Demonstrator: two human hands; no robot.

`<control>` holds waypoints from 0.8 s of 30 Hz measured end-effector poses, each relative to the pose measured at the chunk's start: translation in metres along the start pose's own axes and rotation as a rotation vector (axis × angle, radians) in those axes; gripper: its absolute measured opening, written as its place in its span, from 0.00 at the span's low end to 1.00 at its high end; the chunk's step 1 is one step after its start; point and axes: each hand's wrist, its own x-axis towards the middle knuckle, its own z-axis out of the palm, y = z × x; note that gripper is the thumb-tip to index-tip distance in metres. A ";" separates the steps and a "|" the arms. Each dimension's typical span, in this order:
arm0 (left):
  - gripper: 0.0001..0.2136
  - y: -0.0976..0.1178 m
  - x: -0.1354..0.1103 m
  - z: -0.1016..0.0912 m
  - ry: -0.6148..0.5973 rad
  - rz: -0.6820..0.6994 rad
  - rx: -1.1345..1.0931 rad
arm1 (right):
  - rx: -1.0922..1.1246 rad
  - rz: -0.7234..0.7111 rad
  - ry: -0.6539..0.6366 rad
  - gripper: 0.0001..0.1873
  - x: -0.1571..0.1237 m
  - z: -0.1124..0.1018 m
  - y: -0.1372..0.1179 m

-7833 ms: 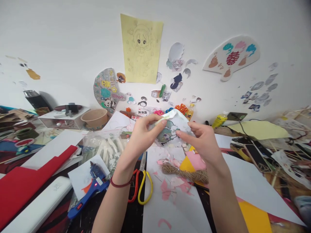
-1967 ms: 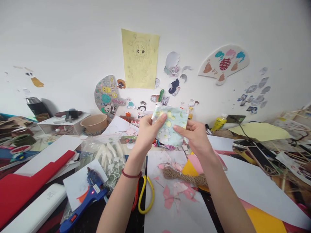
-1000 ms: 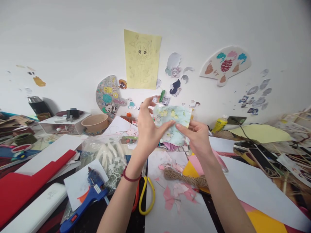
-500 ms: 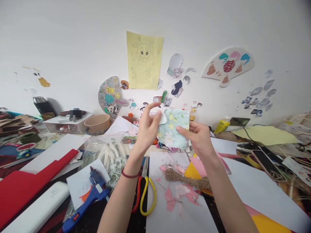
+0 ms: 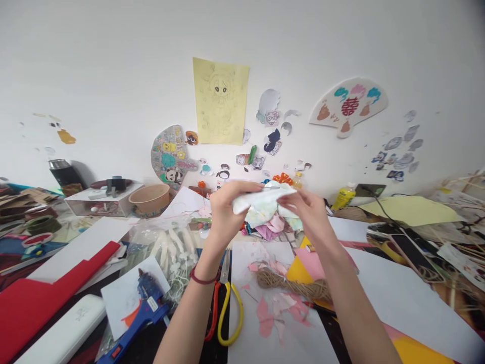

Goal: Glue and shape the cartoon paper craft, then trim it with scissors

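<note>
Above the middle of the table I hold a pale flowered sheet (image 5: 261,200), tipped nearly edge-on so that mainly its white side shows; whether it is cloth or paper I cannot tell. My left hand (image 5: 228,206), with a dark red band on the wrist, is closed around its left end. The fingers of my right hand (image 5: 308,215) pinch its right end. Just behind and below lie crumpled flowered and pink pieces (image 5: 276,224), partly hidden by the sheet. Scissors (image 5: 231,316) with one red and one yellow handle lie between my forearms.
A white sheet (image 5: 280,346) carries torn pink scraps (image 5: 282,308) and a twine bundle (image 5: 291,284). At the left are a blue glue gun (image 5: 146,308), a white case (image 5: 64,331) and red board (image 5: 34,308). Behind stand a tan bowl (image 5: 150,199) and a yellow bottle (image 5: 344,197).
The flowered sheet has tipped from facing me to nearly edge-on. My left fingers, raised before, have come down onto it, and my right hand has shifted slightly.
</note>
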 end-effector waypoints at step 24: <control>0.15 0.011 0.001 0.006 -0.157 -0.547 -0.299 | 0.037 -0.204 -0.109 0.17 -0.034 0.021 -0.021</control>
